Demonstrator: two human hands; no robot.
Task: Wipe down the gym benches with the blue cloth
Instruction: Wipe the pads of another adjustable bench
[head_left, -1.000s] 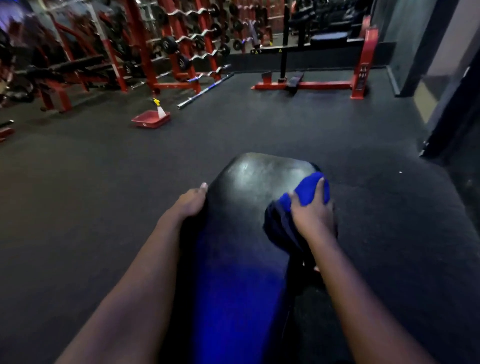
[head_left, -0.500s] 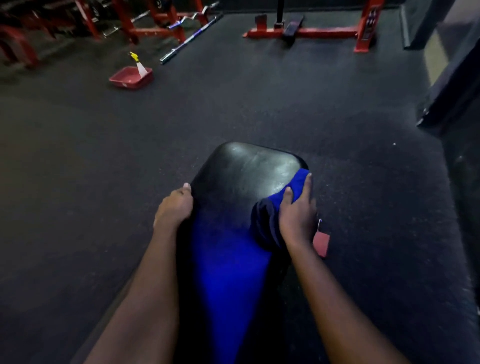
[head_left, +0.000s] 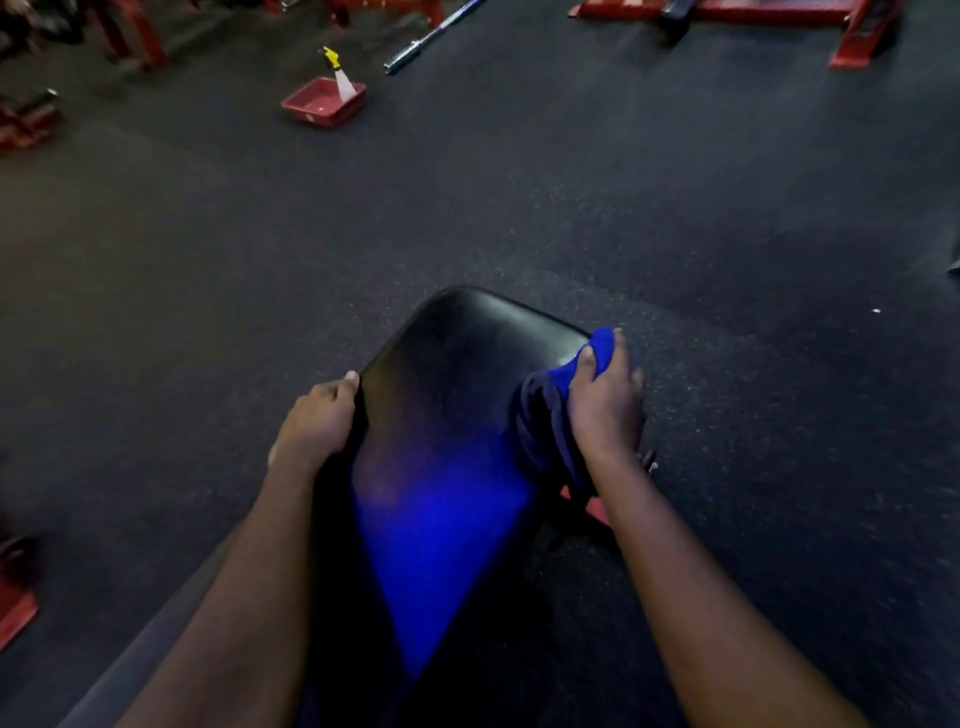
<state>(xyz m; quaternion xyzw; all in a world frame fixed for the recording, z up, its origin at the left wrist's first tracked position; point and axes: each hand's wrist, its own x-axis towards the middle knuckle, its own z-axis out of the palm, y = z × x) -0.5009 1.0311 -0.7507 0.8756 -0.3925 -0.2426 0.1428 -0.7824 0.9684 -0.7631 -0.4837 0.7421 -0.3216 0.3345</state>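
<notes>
Your right fingers (head_left: 587, 364) curl over the blue cloth (head_left: 600, 345), pinching it against the bench (head_left: 467, 353) at its far right corner. The right hand (head_left: 605, 410) is nearer the work. The left hand (head_left: 317, 421) grips the left edge, fingers wrapped. The bench's long axis runs straight away from you, and bare pad lies left of the cloth. Versus a second ago, the cloth has slid from pad top to right edge; the left hand is unchanged.

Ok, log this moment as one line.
phase: wiping | left hand: grips bench pad left edge | right hand: holds blue cloth at pad's right edge | far: red tray, spray bottle
</notes>
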